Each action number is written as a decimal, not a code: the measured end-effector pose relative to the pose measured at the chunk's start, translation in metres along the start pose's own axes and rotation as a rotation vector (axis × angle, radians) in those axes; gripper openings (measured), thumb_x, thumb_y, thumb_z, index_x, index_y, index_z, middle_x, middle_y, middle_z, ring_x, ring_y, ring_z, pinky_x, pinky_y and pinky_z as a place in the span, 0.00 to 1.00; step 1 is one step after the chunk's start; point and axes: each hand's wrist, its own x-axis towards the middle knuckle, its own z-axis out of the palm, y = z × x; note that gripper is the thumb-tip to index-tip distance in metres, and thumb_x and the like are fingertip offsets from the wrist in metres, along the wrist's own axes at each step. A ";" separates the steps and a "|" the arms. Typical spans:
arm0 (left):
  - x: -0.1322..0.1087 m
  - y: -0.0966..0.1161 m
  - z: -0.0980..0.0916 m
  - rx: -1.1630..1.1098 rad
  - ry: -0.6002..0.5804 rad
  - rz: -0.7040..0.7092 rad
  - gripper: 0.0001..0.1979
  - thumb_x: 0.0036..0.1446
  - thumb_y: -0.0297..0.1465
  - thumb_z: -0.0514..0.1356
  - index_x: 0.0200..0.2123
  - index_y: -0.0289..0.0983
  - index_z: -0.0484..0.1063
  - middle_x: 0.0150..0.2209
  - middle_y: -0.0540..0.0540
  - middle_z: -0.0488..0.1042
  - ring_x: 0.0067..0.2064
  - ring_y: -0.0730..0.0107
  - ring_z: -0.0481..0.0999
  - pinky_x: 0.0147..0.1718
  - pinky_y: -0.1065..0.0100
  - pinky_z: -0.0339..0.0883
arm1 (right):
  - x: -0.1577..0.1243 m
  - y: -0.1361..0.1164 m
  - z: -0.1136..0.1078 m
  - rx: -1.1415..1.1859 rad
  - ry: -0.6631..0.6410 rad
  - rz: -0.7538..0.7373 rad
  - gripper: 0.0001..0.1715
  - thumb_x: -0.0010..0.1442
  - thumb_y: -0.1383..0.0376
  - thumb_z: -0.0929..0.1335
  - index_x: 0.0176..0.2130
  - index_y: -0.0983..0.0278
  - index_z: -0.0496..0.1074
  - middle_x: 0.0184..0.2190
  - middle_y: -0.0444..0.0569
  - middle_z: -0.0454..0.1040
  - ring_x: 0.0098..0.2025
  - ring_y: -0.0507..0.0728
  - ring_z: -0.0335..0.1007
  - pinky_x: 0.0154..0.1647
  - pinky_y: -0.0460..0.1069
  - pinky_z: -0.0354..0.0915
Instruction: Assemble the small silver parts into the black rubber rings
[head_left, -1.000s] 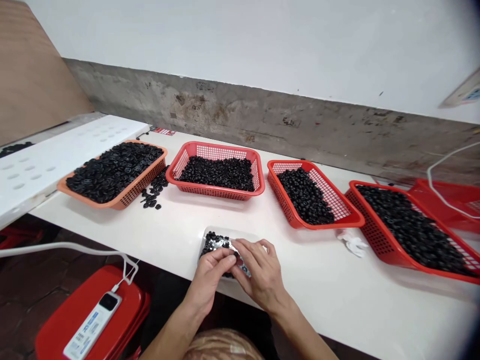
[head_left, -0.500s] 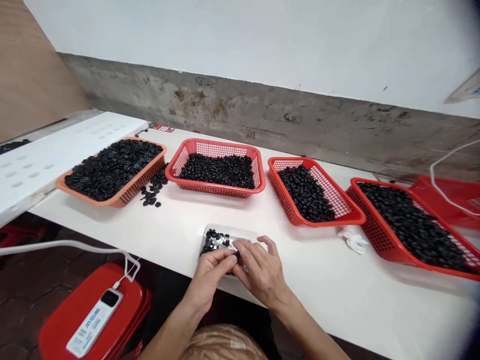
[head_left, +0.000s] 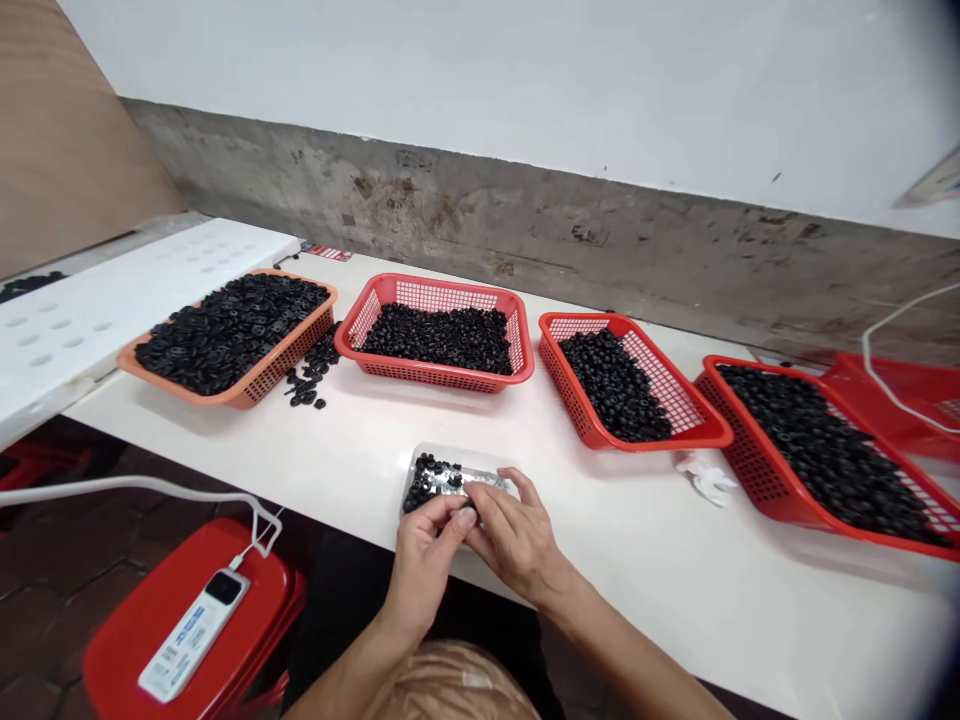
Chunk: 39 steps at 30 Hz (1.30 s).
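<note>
At the table's front edge my left hand (head_left: 426,552) is closed, thumb and forefinger pinching a small black part (head_left: 472,509). My right hand (head_left: 520,540) meets it from the other side, its fingertips pressed on the same part while the forefinger stands a little raised. Fingers cover most of the part, so its exact shape is hidden. Just beyond and partly under the hands lies a shallow clear tray (head_left: 480,462). Small black ring-like pieces (head_left: 429,478) are heaped at its left end, and its shiny bottom shows at the right.
An orange basket (head_left: 251,393) of flat black pieces stands left, with loose black pieces (head_left: 306,385) beside it. Three red baskets (head_left: 435,377) (head_left: 574,405) (head_left: 757,480) hold small black parts. Crumpled tissue (head_left: 708,478) lies right. A power bank (head_left: 193,635) with a cable rests on a red stool (head_left: 112,640).
Both hands stay together on the small black part, with only slight finger movement. The whole view has shifted very slightly.
</note>
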 end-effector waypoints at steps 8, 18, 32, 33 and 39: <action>0.002 0.006 0.006 0.002 -0.100 0.002 0.15 0.60 0.39 0.63 0.43 0.34 0.80 0.38 0.44 0.81 0.42 0.62 0.76 0.44 0.68 0.67 | -0.001 0.011 -0.002 0.032 0.040 -0.116 0.21 0.68 0.69 0.65 0.59 0.74 0.63 0.38 0.59 0.81 0.40 0.58 0.79 0.59 0.62 0.64; 0.010 0.006 -0.024 0.332 0.127 0.174 0.16 0.61 0.42 0.60 0.45 0.37 0.78 0.45 0.42 0.80 0.48 0.60 0.77 0.47 0.66 0.69 | 0.019 0.036 -0.046 0.219 -0.487 0.102 0.10 0.66 0.63 0.68 0.47 0.61 0.74 0.33 0.48 0.81 0.33 0.55 0.79 0.49 0.55 0.68; 0.015 -0.010 -0.025 0.352 0.069 0.159 0.14 0.62 0.40 0.60 0.45 0.39 0.77 0.45 0.44 0.79 0.46 0.64 0.77 0.44 0.68 0.69 | 0.027 0.060 -0.024 0.123 0.264 0.470 0.05 0.64 0.65 0.69 0.37 0.61 0.77 0.30 0.45 0.80 0.27 0.53 0.75 0.35 0.50 0.69; 0.015 -0.009 -0.025 0.385 0.076 0.181 0.13 0.62 0.40 0.60 0.45 0.39 0.77 0.45 0.44 0.78 0.45 0.64 0.77 0.43 0.68 0.69 | 0.023 0.064 -0.024 0.140 0.244 0.507 0.06 0.65 0.64 0.69 0.37 0.62 0.77 0.29 0.45 0.79 0.26 0.53 0.74 0.33 0.49 0.68; 0.031 -0.002 -0.047 0.507 0.292 0.392 0.11 0.64 0.38 0.59 0.43 0.39 0.77 0.43 0.45 0.78 0.44 0.65 0.76 0.43 0.67 0.69 | 0.046 0.105 -0.020 0.159 0.117 0.589 0.13 0.65 0.58 0.67 0.38 0.62 0.79 0.30 0.47 0.80 0.26 0.54 0.75 0.31 0.48 0.70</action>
